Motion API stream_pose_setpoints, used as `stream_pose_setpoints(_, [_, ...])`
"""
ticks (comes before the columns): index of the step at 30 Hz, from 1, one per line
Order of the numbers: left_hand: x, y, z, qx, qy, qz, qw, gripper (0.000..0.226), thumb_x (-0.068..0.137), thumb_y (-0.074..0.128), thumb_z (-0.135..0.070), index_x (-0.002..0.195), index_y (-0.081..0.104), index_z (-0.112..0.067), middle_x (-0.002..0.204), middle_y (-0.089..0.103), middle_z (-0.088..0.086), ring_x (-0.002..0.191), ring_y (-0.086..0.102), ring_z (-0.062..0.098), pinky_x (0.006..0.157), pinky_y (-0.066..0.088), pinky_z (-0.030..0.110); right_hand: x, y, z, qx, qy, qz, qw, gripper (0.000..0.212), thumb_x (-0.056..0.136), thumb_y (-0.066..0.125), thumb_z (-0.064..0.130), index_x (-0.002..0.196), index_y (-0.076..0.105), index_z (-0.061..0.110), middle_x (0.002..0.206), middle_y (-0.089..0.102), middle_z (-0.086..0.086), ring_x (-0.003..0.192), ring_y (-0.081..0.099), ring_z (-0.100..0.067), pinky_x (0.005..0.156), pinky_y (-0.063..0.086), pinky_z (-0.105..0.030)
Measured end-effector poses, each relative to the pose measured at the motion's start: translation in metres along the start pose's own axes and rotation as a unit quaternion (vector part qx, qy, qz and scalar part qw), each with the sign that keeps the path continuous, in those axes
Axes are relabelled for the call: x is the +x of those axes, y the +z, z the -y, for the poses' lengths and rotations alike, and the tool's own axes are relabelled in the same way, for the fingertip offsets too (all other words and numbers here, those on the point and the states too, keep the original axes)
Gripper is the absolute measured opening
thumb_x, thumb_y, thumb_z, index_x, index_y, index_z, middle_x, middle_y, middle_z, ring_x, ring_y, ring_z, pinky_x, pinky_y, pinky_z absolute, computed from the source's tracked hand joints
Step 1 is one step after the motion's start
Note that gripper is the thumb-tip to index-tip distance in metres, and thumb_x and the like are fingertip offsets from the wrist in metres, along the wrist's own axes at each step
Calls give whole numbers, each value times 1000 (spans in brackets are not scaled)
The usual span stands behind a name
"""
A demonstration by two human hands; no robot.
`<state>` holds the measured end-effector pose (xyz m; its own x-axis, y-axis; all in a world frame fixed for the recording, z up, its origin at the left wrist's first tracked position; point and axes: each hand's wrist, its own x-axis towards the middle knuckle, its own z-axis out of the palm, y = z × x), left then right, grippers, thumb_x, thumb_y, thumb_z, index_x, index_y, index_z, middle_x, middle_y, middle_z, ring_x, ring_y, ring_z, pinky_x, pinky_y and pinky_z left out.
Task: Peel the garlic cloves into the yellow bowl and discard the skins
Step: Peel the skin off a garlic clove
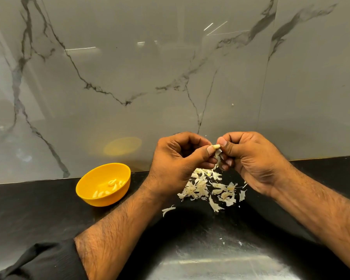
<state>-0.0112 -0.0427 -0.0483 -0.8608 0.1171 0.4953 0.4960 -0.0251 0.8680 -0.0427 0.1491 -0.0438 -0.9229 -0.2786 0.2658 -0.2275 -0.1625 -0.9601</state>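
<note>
Several peeled cloves (109,187) already lie in my yellow bowl (101,186), left of my left hand (176,162), which with my right hand (251,158) pinches a half-skinned garlic clove (216,146) above the undiscarded skins (208,187).

The light over me is even and fairly bright, and the glossy marble wall (170,67) throws back thin white streaks of glare plus a soft yellow reflection of the yellow bowl (103,184), while the black counter (38,209) shines pale and washed out near the bottom edge. My forearms drop soft dark shadows onto that counter below the skins (208,188), and my left hand (176,164) and right hand (255,158) are lit warm and sharp. The wide lens bends the wall seams and the counter line toward the edges, and the black sleeve (40,263) in the corner is slightly soft.
</note>
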Motion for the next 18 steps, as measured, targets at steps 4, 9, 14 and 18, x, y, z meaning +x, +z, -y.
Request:
stream_pose_setpoints(4, [3, -5, -2, -66, -56, -13, 996, 7, 95, 73, -3, 100, 72, 3, 89, 76, 20, 76, 74, 29, 67, 63, 32, 2, -4, -1, -147, -30, -1, 989, 18, 94, 70, 21, 90, 75, 4, 75, 66, -11, 66, 58, -22, 64, 55, -34])
stream_pose_setpoints(9, [8, -10, 0, -93, -116, -54, 987, 11, 99, 70, -12, 96, 74, -2, 83, 72, 16, 65, 65, 18, 57, 56, 24, 2, -19, 10, -359, -4, 46, 932, 27, 94, 73, 3, 99, 77, 30, 92, 76, 13, 87, 71, -2, 77, 56, -21])
stream_pose_setpoints(14, [8, -8, 1, -119, -163, -37, 979, 14, 98, 70, -13, 99, 74, 1, 85, 74, 16, 67, 68, 18, 59, 58, 24, -1, -15, 15, -393, -79, -11, 916, 13, 97, 69, 40, 91, 78, 33, 82, 75, 14, 79, 69, 0, 74, 54, -25])
stream_pose_setpoints(18, [9, -7, 1, -130, -195, -35, 972, 18, 99, 70, -15, 104, 73, 2, 86, 74, 15, 67, 68, 17, 59, 58, 23, 0, -16, 17, -434, -94, 8, 896, 13, 99, 71, 24, 102, 75, 36, 94, 74, 18, 92, 66, 8, 80, 49, -16])
